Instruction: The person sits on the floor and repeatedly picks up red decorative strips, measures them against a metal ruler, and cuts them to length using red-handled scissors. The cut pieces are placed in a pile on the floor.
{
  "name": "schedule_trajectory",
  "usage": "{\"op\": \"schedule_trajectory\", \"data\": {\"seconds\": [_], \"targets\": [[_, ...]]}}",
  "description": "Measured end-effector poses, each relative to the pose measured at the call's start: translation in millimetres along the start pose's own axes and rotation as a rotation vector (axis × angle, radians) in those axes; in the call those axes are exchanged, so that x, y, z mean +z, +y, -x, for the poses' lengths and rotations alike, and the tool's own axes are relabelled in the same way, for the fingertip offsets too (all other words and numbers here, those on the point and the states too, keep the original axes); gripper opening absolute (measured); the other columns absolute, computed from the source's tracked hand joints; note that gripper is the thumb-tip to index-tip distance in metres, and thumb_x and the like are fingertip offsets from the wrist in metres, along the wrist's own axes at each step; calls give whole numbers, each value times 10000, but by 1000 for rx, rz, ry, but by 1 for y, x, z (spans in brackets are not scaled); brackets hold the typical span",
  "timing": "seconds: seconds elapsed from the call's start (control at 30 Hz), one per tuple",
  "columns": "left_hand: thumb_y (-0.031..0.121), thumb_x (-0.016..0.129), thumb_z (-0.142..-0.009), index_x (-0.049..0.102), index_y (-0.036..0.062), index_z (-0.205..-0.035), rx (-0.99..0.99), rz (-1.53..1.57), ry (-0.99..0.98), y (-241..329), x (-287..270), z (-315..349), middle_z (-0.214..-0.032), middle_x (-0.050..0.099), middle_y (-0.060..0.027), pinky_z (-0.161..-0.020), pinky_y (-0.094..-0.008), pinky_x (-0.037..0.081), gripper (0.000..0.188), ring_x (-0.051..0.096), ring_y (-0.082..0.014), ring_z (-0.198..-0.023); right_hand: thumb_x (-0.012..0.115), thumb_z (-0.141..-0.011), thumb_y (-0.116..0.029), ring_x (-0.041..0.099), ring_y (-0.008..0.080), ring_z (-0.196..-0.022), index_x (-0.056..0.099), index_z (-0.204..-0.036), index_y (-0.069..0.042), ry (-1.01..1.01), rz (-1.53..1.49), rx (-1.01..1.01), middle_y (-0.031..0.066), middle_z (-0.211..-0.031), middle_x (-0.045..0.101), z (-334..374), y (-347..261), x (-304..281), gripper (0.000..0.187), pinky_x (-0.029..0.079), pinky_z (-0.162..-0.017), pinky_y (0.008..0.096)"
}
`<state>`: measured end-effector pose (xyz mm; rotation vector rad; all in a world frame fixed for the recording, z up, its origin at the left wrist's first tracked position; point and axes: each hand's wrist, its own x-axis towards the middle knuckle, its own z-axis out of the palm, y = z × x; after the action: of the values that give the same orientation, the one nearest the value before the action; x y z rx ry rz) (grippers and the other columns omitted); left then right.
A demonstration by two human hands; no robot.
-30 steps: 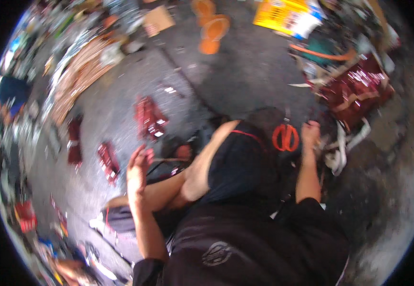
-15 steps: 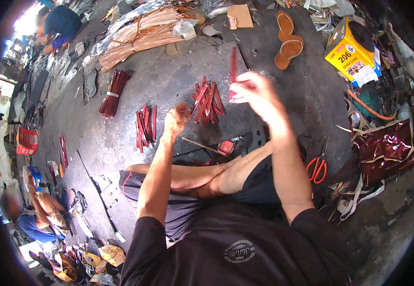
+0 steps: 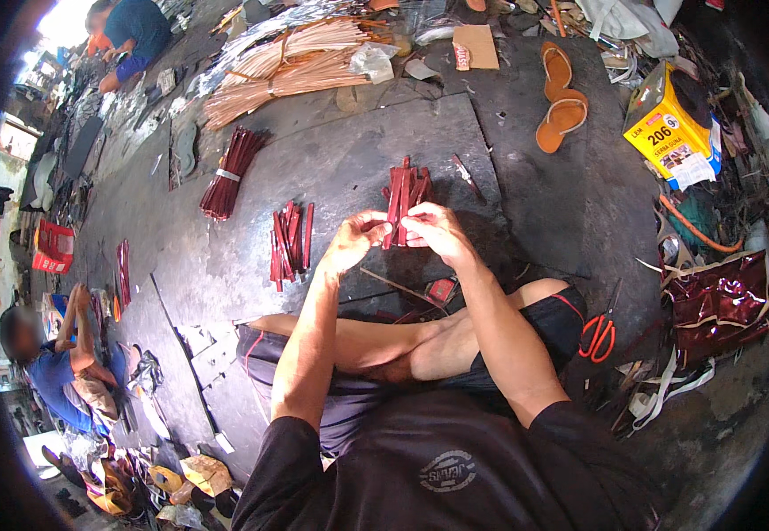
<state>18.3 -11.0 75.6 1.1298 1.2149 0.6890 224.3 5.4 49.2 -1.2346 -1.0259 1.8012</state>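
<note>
My left hand (image 3: 358,239) and my right hand (image 3: 435,232) are close together in front of me. Their fingers pinch the near ends of narrow, glossy dark-red strips (image 3: 392,212), which point away from me. Just beyond my fingers lies a loose pile of the same strips (image 3: 415,181), partly hidden by those in my hands. How many strips each hand holds I cannot tell. To the left of my left hand is a second small pile of red strips (image 3: 289,243). Farther left sits a thicker red bundle (image 3: 234,173), tied with a pale band.
Orange-handled scissors (image 3: 597,339) lie by my right knee. A slim pointed object (image 3: 467,175) rests on the dark board (image 3: 340,142). Brown sandals (image 3: 562,119), a yellow box (image 3: 668,124) and bundled tan strips (image 3: 292,75) lie farther out. Two other people sit at the left.
My right hand has come down and left with a red strip, from beyond the pile to beside my left hand. My left hand has moved slightly right. The whole view has shifted a little.
</note>
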Motion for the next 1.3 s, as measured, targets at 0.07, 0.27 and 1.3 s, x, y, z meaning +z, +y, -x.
{"op": "schedule_trajectory", "data": {"seconds": [0.07,0.27,1.3], "targets": [[244,692,-919,664,78,-1136,8,50,-14,8,1,7,-1022,685,-17,-844,-285,464,274,592,-109,-928,707,-881,-121,669,175,-760,627,-1064,-10,-5,-11,-6,120,-949,668,4,-7,1,228,596,-664,317],[165,684,-922,669,47,-1114,46,241,-5,3,1,9,-991,690,-26,-832,-282,485,226,602,-114,-905,704,-885,-125,673,174,-784,627,-1067,-16,-58,-18,-13,116,-964,670,2,-7,5,225,593,-694,317],[170,692,-900,631,38,-1220,5,-256,281,-40,18,-31,-948,696,-86,-801,-316,526,352,659,-163,-913,644,-945,-250,629,185,-1035,660,-1158,-1,1054,582,-276,117,-1112,686,256,-62,-220,327,476,-918,324]]}}
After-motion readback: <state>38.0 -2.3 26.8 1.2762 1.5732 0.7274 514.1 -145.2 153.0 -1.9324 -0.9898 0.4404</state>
